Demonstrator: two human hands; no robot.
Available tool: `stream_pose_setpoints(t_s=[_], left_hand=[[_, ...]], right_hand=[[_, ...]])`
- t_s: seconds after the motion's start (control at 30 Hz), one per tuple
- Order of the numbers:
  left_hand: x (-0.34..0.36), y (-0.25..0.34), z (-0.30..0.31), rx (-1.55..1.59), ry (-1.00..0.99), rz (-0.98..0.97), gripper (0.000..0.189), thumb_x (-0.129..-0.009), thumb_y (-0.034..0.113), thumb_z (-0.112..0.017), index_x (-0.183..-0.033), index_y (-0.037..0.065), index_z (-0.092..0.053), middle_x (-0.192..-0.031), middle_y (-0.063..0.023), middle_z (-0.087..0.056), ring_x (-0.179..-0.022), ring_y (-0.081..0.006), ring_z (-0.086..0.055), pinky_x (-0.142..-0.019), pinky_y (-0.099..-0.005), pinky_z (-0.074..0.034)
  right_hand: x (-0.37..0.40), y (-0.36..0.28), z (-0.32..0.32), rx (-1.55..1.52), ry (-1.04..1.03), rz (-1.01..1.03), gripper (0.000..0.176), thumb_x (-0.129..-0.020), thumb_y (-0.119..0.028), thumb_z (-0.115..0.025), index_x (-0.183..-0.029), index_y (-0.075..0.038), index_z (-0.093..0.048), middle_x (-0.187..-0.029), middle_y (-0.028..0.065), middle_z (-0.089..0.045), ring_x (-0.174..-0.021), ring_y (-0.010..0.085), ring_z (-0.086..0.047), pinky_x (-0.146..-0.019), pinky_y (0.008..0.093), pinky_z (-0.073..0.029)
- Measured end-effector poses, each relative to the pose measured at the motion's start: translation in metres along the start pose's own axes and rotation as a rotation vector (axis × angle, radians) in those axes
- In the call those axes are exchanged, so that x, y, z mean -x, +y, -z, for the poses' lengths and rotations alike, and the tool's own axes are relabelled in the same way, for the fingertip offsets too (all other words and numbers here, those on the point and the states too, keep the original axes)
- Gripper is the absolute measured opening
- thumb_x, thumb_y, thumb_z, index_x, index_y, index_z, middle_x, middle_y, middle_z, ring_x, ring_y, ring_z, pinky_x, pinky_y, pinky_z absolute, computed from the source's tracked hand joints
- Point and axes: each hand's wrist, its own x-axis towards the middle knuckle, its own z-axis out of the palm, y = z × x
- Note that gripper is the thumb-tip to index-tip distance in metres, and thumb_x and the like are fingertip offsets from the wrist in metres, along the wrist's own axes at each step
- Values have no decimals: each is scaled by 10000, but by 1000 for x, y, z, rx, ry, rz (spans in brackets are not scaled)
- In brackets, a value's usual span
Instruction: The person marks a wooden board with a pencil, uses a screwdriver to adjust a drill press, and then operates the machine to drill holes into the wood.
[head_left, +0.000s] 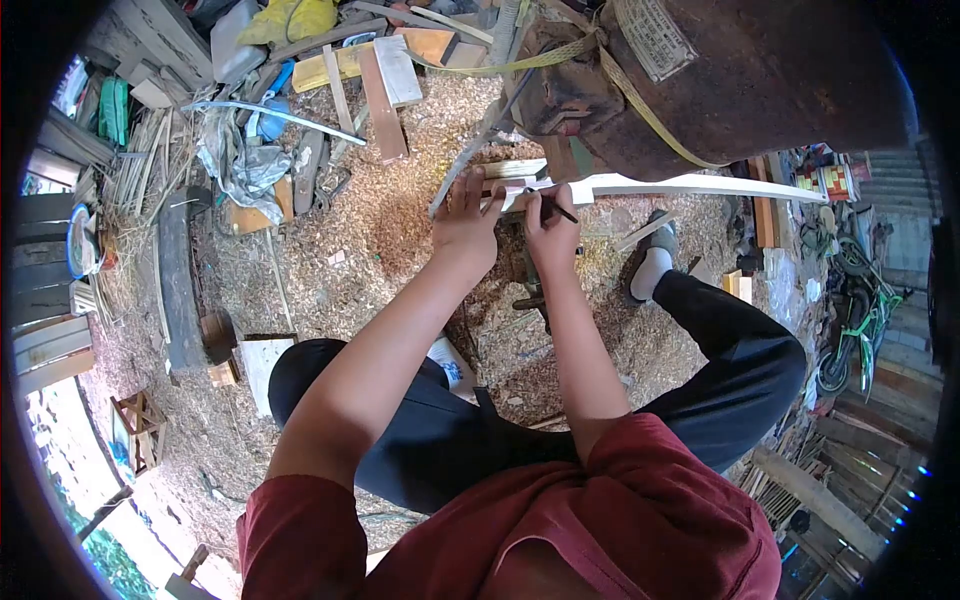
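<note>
My right hand [553, 232] pinches a thin dark pencil or pen [562, 210] over a long pale wooden piece [690, 185]. This piece runs to the right and narrows into a slightly curved end. Its left end lies between my hands. My left hand [465, 222] rests there with fingers stretched and spread, touching a small pinkish block or strip [508, 186]. Just beyond is another light wood strip [515, 168]. What supports the work is mostly hidden under my hands.
A large rusty machine body [720, 80] with a yellow strap [650, 108] stands close behind the work. Wood shavings [390, 200] cover the floor. Loose boards [382, 105] lie at the upper left, a dark beam [180, 280] at left. A small green bicycle or motorbike [858, 320] stands right.
</note>
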Motion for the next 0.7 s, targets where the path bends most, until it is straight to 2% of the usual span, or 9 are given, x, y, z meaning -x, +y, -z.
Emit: stream_pose_setpoints(t_s=[0.03,0.1,0.33,0.4,0.7], left_hand=[[1,0,2,1,1,1,712,-998,165,-464,-1654,331,-245,-1758,-83,-24,-1620,-288,-48,-1247,-505,-225],[1,0,4,41,-15,-4,858,-920,86,-540,-1670,303,-183,-1753,-113,-51,-1615,-315,-80,-1288,-505,-129],[1,0,2,49,-14,-9,849,-923,88,-536,-1667,312,-193,-1754,-112,-41,-1616,-308,-75,-1287,-508,-128],[0,1,-3,-8,31,1,686,-1001,170,-435,-1648,323,-266,-1758,-89,-43,-1620,-294,-55,-1235,-505,-247],[2,0,-8,10,95,-24,676,-991,159,-447,-1637,296,-300,-1751,-123,-60,-1614,-311,-90,-1214,-534,-284]], right_hand=[[1,-4,-1,20,4,36,187,-973,-131,-674,-950,-26,-521,-747,169,-625,-642,256,-630,-602,358,-502],[1,-7,-1,41,7,73,180,-974,-128,-671,-951,-30,-521,-746,168,-628,-631,262,-631,-597,357,-505],[2,-2,-3,-68,-25,26,156,-971,-92,-664,-949,-29,-523,-731,151,-619,-627,216,-618,-612,337,-511],[2,1,-4,-77,-27,17,152,-970,-87,-663,-948,-29,-524,-729,149,-617,-625,211,-612,-610,335,-508],[1,-1,-2,-46,-58,8,160,-972,-109,-662,-945,-26,-528,-728,145,-617,-616,218,-595,-613,330,-500]])
